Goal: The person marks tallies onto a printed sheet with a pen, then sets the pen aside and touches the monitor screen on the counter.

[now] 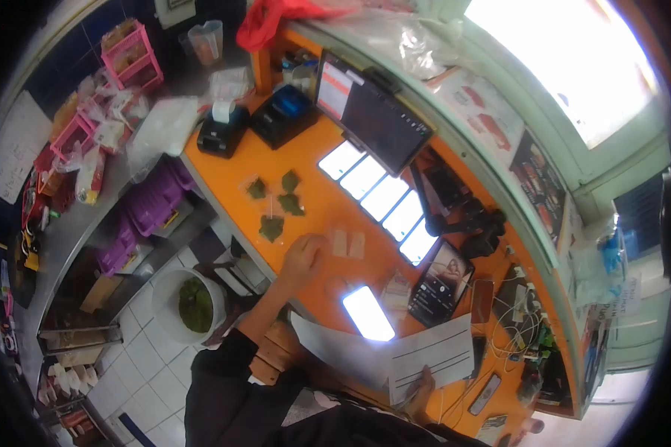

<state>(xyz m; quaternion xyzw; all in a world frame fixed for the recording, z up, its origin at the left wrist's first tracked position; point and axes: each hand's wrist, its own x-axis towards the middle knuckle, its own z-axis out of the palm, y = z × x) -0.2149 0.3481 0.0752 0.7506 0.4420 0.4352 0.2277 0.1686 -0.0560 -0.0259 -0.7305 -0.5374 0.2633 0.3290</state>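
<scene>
My left hand (303, 258) rests over the orange counter (235, 195) with its fingers curled in. Whether anything is inside them I cannot make out. Beside its fingertips lie two small pale rectangular pieces (349, 244). Several small clear packets with green contents (271, 228) are laid out just beyond that hand. My right hand (423, 389) grips a printed paper sheet (434, 356) with dark lines across it. Another part of the paper (332, 349) curves up toward my left arm. A phone with a bright white screen (369, 313) lies between the hands, by the paper's upper edge.
Several lit phones (384, 197) line up below a monitor (373, 112). A tablet (441, 281) shows a picture. Two black printers (283, 115) stand at the counter's end. Tangled white cables (516, 328) lie to the right. A white bucket (168, 302) with green contents stands on the floor.
</scene>
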